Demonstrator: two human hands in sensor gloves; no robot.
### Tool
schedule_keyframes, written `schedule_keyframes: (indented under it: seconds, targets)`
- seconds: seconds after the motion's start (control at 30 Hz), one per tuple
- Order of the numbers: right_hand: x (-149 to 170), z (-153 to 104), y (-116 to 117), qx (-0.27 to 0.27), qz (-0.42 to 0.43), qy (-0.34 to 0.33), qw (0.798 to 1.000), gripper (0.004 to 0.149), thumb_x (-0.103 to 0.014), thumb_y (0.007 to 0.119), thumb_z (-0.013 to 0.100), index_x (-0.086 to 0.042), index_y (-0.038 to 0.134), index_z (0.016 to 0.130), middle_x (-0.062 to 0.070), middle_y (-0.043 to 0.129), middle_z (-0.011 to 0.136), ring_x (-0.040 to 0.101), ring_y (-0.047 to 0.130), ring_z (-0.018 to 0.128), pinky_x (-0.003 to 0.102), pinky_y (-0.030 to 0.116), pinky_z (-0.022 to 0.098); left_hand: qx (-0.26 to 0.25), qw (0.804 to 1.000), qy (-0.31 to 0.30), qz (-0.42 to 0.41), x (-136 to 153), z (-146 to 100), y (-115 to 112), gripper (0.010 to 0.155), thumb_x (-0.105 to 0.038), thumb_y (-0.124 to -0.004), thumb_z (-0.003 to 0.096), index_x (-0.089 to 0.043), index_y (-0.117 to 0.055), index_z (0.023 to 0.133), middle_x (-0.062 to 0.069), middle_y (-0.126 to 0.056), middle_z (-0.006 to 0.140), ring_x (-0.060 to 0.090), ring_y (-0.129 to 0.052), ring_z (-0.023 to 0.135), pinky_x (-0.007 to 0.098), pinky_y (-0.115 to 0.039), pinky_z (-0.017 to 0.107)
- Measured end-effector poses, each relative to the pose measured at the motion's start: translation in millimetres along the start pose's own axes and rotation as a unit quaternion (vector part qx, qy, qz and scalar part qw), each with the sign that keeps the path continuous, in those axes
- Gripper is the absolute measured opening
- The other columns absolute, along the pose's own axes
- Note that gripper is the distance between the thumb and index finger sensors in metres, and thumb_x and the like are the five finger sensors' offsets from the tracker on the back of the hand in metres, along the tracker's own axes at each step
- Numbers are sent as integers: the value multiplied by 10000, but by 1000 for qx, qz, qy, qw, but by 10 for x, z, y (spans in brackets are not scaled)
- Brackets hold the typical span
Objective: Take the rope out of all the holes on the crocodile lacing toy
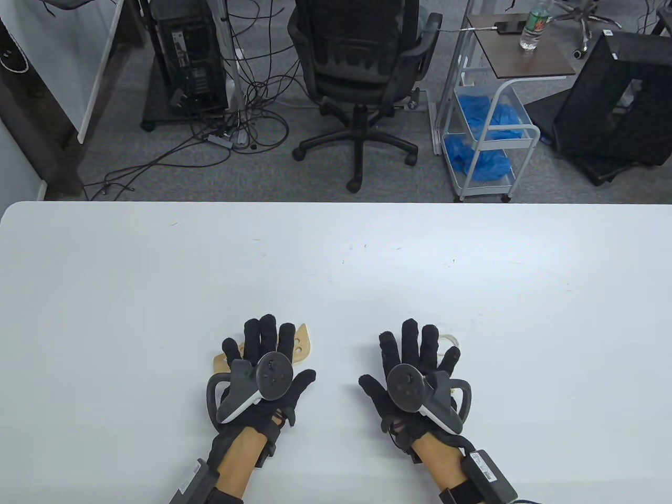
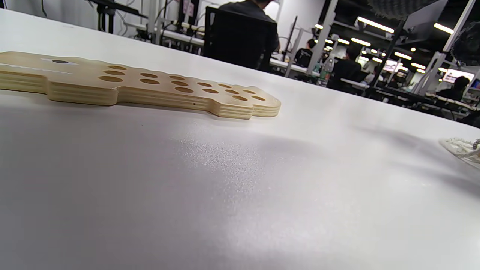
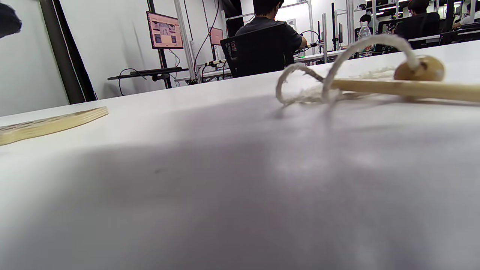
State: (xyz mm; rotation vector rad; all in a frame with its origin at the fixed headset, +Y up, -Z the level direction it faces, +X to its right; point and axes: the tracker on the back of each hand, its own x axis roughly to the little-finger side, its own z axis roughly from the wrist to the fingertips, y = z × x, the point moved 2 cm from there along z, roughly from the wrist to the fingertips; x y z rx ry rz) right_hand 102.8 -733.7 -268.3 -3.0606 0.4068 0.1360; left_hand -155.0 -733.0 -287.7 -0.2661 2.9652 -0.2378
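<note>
The wooden crocodile lacing board lies flat on the white table, mostly hidden under my left hand. In the left wrist view the board shows several holes, all with no rope in them. My left hand is spread flat over it, fingers open, holding nothing. The white rope lies loose on the table, partly under my right hand, which is also spread flat and open. In the right wrist view the rope curls in loops, with a wooden stick and bead on it.
The board and rope lie apart, near the table's front edge. Beyond the far edge stand an office chair, a computer tower with cables and a white cart.
</note>
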Motion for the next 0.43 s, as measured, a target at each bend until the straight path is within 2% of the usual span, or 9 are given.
schedule_keyframes:
  seconds: [0.43]
  targets:
    - [0, 13, 27, -10, 2, 1, 1000, 776, -639, 629, 418, -262, 356, 1038, 141, 65, 1121, 473, -25, 972, 796, 36, 565, 13, 1000, 8, -7, 31, 2, -20, 891, -660, -575, 499, -246, -170, 1176, 155, -74, 1218, 413, -43, 1120, 771, -72, 676]
